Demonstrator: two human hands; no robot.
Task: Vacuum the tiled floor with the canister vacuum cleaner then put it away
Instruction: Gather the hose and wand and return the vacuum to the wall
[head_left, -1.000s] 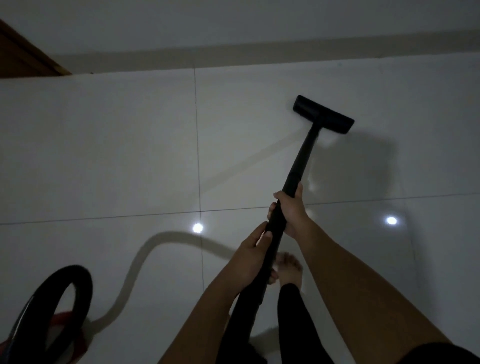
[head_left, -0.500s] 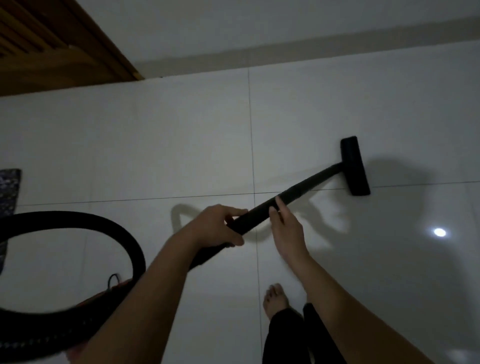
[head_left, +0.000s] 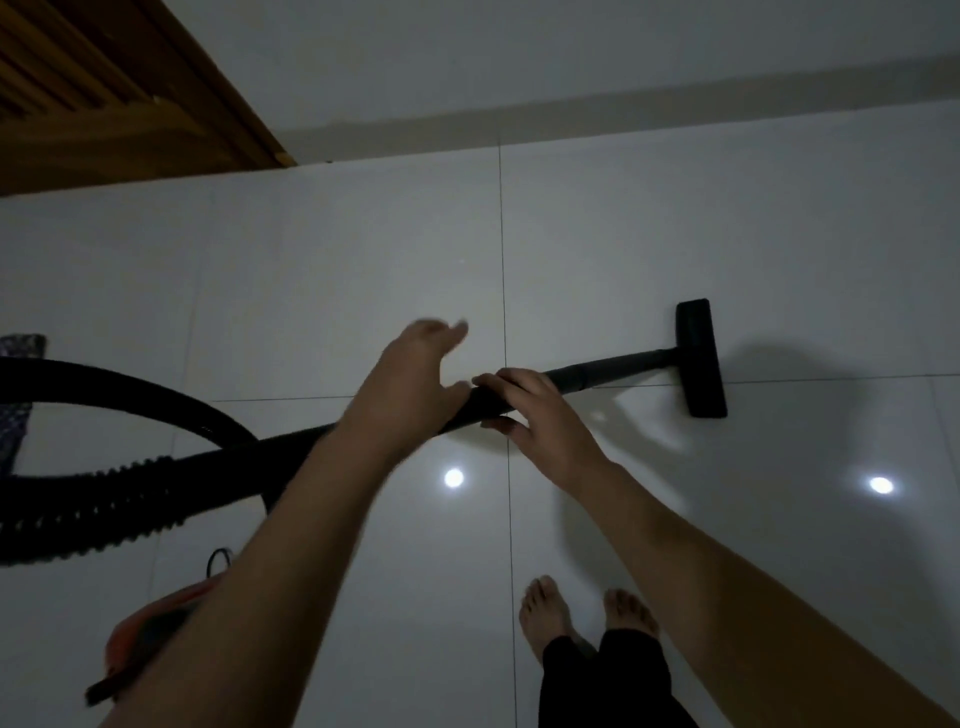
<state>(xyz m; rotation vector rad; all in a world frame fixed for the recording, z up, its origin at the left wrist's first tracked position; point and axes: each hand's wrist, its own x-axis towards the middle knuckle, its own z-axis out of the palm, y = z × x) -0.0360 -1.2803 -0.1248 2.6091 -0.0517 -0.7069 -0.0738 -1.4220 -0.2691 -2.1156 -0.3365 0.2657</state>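
Vacuum cleaner: orange canister (head_left: 150, 631) sits low left on the floor, partly behind the left forearm. Ribbed hose (head_left: 119, 488) loops out from it and runs into the wand (head_left: 618, 366). The wand is slanted low to the right, with the floor head (head_left: 701, 358) flat on the tiles (head_left: 311, 270) and sitting across a grout line (head_left: 831, 378).

Right grip (head_left: 535, 410): fingers over the top of the wand, thumb beneath, wrapped round it.
Left grip (head_left: 410, 374): blurred, fingers spread and fairly straight, just above the tube beside the right one. It seems to hold nothing.

Step in hand, as I read it: a sideways stroke with the hands being re-placed.

- Seat the left grip on the tube behind the right one before pushing, since one hand alone will probably let the head twist or lift.
- Keep the head flat and run it along the tile rows with overlapping passes.
- The strip along the skirting (head_left: 623, 111) and the corner by the wooden door (head_left: 104, 93) look to be left to do.
- Mind the hose loop at the left and the bare feet (head_left: 545, 616) close under the wand. Lead the canister, don't yank it.
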